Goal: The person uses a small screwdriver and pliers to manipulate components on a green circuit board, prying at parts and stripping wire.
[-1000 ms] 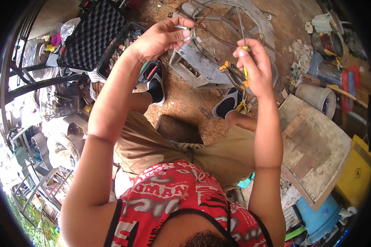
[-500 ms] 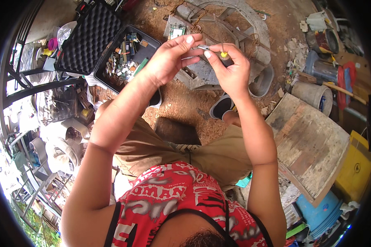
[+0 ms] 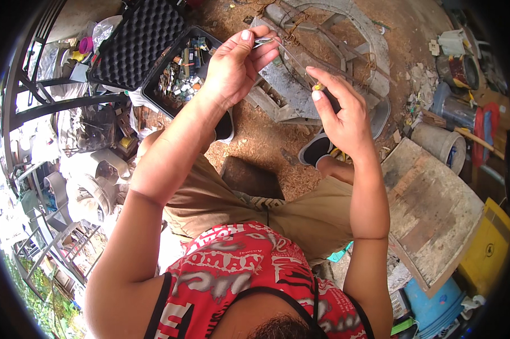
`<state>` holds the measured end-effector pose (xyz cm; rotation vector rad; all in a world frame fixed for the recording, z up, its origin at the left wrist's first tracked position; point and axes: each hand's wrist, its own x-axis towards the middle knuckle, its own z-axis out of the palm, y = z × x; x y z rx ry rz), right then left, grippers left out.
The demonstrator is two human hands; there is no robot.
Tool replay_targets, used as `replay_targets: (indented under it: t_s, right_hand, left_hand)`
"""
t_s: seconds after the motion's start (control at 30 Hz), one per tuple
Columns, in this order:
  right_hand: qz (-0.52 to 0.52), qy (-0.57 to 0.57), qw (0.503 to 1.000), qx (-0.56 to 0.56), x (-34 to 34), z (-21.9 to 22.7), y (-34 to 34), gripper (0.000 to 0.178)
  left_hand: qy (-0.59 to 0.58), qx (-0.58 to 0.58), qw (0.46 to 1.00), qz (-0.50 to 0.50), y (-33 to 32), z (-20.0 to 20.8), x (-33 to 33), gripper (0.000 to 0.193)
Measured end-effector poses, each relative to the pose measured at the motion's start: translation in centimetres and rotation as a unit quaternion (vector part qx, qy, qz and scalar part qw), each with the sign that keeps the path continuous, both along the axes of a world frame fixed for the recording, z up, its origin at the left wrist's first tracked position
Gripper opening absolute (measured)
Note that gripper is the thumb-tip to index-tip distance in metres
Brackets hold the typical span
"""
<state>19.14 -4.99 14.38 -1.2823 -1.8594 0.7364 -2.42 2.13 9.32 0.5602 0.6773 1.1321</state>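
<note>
Two things held: my left fingers [image 3: 266, 57] pinch small shiny piece [image 3: 262, 42], probably light, fragile, better by edges; right fingers [image 3: 335, 83] hold screwdriver [image 3: 318, 87], likely stiff.

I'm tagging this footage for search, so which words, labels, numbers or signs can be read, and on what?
Red tank top: large pale lettering, partly legible, not copied out here; its smaller lines are too small to read.
Yellow panel: one small dark round mark, too small to make out.
Small silvery piece in the left hand and screwdriver in the right hand: no readable text.
</note>
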Motion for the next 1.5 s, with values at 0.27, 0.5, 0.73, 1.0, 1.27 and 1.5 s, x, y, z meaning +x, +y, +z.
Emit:
replay_targets:
  t_s: [0.27, 0.5, 0.73, 1.0, 1.27, 1.5]
  right_hand:
    - [-0.012, -0.039, 0.999, -0.033, 0.0, 0.8, -0.3, 0.036]
    - [-0.030, -0.045, 0.998, 0.008, 0.0, 0.8, -0.5, 0.037]
    - [-0.020, -0.086, 0.996, -0.004, -0.3, 0.6, -0.4, 0.037]
    - [-0.030, -0.082, 0.992, -0.086, -0.4, 0.7, -0.6, 0.039]
    - [-0.060, -0.129, 0.985, -0.098, -2.0, -0.6, -1.1, 0.044]
    - [-0.015, -0.071, 0.993, -0.097, -2.1, -1.2, -0.5, 0.044]
  left_hand:
    - [0.011, 0.060, 0.998, -0.009, 0.6, 0.1, -0.3, 0.034]
    - [0.029, 0.064, 0.998, -0.008, 0.7, 0.2, -0.3, 0.035]
    - [0.046, 0.068, 0.997, -0.008, 0.5, 0.0, 0.0, 0.033]
    - [0.148, 0.113, 0.982, 0.011, 0.7, -0.7, 0.3, 0.030]
    - [0.234, 0.096, 0.963, 0.095, 0.3, 0.0, 1.1, 0.026]
    - [0.279, 0.077, 0.952, 0.094, 0.5, -0.3, 0.5, 0.028]
